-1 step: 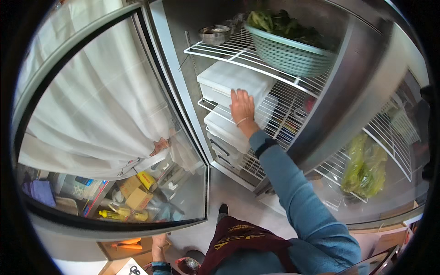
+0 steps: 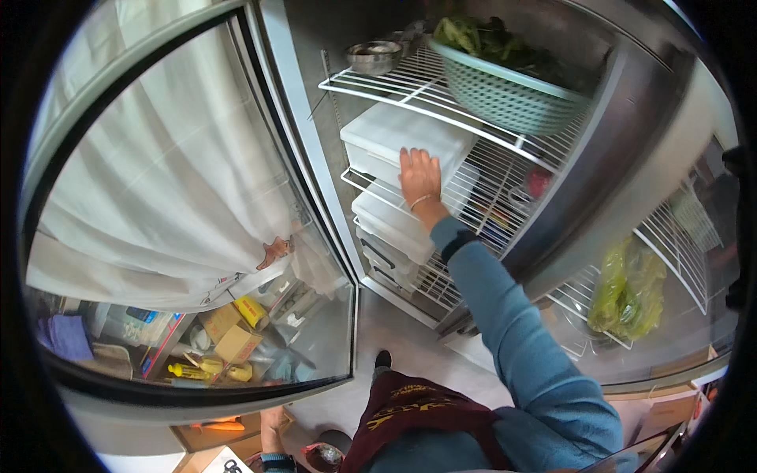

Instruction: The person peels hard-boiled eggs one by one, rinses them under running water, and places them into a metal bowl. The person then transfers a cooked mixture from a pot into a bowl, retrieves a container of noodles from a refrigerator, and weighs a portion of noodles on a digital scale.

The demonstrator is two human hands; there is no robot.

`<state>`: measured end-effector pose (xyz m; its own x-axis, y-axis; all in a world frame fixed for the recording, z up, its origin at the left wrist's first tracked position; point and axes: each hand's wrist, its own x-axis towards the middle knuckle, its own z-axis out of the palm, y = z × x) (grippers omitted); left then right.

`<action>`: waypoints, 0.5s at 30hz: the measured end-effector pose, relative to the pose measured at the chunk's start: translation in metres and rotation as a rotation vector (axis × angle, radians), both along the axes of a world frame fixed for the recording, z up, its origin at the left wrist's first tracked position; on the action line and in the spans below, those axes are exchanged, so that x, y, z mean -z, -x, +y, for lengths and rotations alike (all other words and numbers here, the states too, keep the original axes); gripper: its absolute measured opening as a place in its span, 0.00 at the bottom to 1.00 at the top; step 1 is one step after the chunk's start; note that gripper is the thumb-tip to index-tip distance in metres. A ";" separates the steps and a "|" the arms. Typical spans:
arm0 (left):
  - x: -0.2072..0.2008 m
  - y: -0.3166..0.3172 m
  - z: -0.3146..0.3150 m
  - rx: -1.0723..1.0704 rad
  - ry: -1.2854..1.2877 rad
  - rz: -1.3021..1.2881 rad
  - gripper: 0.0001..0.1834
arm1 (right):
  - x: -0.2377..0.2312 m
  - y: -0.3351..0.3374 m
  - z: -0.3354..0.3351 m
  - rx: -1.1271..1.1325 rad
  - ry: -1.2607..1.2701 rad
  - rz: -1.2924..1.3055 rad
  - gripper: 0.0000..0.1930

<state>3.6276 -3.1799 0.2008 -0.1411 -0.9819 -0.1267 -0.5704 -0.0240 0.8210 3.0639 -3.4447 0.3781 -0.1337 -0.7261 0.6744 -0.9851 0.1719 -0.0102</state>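
Note:
An upright fridge stands open in front of me, and white lidded containers are stacked on its left side. My right hand (image 2: 420,180) reaches in and touches the front edge of the top white container (image 2: 410,132). Its fingers lie extended against the lid, slightly apart; the thumb is not clearly seen. A second white container (image 2: 388,211) is below, with more boxes under it. My left hand (image 2: 273,418) is low at the bottom edge of the open glass door (image 2: 315,331), its fingers mostly hidden by the door frame.
A wire shelf (image 2: 402,93) above bears a light green basket (image 2: 512,93) of leafy greens and a metal bowl (image 2: 374,58). On the right, another glass door (image 2: 670,347) has a bag of green vegetables (image 2: 628,290) behind it. Orange carrots (image 2: 223,424) lie at lower left, near a bin (image 2: 324,455).
The view shifts slightly, and the fridge's right side and basket sit a little further right. My right hand stays at the top container's front edge. My left hand is slightly lower in view.

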 end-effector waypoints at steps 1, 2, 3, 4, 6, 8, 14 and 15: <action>-0.001 -0.010 -0.005 -0.007 0.055 0.022 0.22 | -0.003 0.008 -0.017 -0.015 0.016 0.062 0.23; -0.001 -0.016 -0.006 -0.052 0.041 0.033 0.22 | -0.008 0.015 -0.027 -0.012 -0.027 0.083 0.20; 0.003 -0.020 -0.008 -0.110 0.001 0.144 0.22 | -0.014 0.021 -0.033 -0.077 -0.065 0.087 0.19; 0.009 -0.023 -0.009 -0.186 0.002 0.279 0.22 | -0.024 0.026 -0.034 -0.133 -0.106 0.082 0.18; 0.023 -0.024 -0.012 -0.299 0.034 0.281 0.22 | -0.044 0.033 -0.029 -0.195 -0.123 0.094 0.15; 0.038 -0.024 -0.015 -0.455 0.125 0.287 0.21 | -0.071 0.049 -0.030 -0.162 0.039 0.142 0.14; 0.057 -0.040 -0.020 -0.762 0.139 0.147 0.19 | -0.085 0.097 -0.047 0.162 0.154 0.149 0.12; 0.055 -0.045 -0.016 -0.781 0.119 0.110 0.19 | -0.081 0.098 -0.047 0.251 0.113 0.062 0.11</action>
<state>3.6728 -3.1958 0.1455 0.5875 -0.8082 -0.0400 -0.3404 -0.2916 0.8939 2.9660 -3.4916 0.4592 -0.2556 -0.5957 0.7615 -0.9113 0.4115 0.0160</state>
